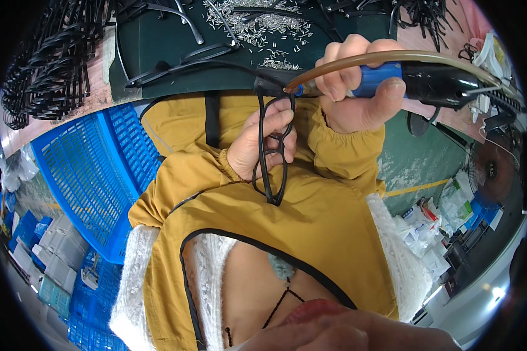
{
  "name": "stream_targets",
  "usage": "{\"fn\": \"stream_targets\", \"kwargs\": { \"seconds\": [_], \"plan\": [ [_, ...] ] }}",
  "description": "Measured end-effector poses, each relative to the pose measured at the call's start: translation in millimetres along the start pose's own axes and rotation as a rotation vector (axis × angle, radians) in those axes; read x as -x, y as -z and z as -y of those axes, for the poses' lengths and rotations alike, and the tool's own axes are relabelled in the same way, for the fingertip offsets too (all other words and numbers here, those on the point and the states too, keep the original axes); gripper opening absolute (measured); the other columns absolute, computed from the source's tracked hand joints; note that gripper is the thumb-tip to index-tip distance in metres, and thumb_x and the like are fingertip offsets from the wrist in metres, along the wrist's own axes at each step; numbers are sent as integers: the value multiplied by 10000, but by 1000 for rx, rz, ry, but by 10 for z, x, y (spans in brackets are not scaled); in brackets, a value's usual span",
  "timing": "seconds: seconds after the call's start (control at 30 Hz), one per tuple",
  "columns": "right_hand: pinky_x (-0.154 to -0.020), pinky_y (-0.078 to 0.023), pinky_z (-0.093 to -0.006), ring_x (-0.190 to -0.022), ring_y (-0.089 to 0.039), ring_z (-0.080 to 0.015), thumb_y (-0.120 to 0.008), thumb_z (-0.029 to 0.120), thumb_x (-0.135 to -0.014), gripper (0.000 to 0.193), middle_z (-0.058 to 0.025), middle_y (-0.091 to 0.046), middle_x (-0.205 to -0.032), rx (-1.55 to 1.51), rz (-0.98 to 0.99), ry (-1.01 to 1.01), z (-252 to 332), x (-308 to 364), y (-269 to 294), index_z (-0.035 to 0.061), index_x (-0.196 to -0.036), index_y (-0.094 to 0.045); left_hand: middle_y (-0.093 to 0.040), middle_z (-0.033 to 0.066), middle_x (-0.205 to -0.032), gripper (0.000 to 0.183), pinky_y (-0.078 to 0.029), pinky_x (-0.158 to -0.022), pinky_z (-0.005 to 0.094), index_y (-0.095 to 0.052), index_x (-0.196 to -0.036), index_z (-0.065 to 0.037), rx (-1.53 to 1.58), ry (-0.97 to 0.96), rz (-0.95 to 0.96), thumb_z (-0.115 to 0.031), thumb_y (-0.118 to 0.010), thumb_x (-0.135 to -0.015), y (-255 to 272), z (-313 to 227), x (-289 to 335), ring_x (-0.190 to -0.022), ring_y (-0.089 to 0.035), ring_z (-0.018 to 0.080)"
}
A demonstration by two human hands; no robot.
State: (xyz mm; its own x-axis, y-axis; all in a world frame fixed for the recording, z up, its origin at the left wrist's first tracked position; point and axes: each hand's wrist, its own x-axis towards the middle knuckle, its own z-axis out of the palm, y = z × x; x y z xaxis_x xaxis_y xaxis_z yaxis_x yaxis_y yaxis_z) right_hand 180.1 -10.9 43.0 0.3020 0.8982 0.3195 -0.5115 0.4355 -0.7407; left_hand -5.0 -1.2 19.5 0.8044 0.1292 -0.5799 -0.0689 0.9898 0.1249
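My left hand (253, 142) is closed around a black eyeglass frame (264, 157), which hangs upright in front of my chest with its top at the table edge. In my right hand (357, 88) is a powered screwdriver (380, 79) with a blue and black body, lying nearly level. Its tip points left and meets the top corner of the frame, beside a small dark block (273, 81) at the table edge. A brownish hose (416, 57) arches over my right fingers. The screw itself is too small to make out.
Small silvery screws (263, 26) lie heaped on the dark green mat (152, 38). Another pair of glasses (202, 61) rests close to the edge. Black frames (47, 64) are piled at the left. A blue plastic basket (82, 169) stands below the table; a fan (490, 169) is at right.
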Motion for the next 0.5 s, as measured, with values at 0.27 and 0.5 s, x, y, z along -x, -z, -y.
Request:
{"fn": "stream_targets", "kwargs": {
  "seconds": [0.27, 0.5],
  "plan": [
    [-502, -386, -280, -627, -510, -150, -525, 545, -1028, 426, -1, -573, -831, -206, -115, 98, -11, -8, 244, 176, -1235, -580, -605, 31, -673, 280, -435, -488, 290, -596, -1224, -159, -74, -19, -155, -312, -655, -998, -115, 17, 20, -511, -580, 183],
    [-734, -484, -287, -853, -578, -137, -617, 220, -1019, 287, -77, -586, -1005, 928, -666, 85, 238, 46, 219, 19, -1202, -524, -718, 107, -785, 299, -396, -444, 208, -666, -1254, -16, -280, -148, -170, -152, -633, -989, -124, -302, 187, -607, -695, 159]
  ]
}}
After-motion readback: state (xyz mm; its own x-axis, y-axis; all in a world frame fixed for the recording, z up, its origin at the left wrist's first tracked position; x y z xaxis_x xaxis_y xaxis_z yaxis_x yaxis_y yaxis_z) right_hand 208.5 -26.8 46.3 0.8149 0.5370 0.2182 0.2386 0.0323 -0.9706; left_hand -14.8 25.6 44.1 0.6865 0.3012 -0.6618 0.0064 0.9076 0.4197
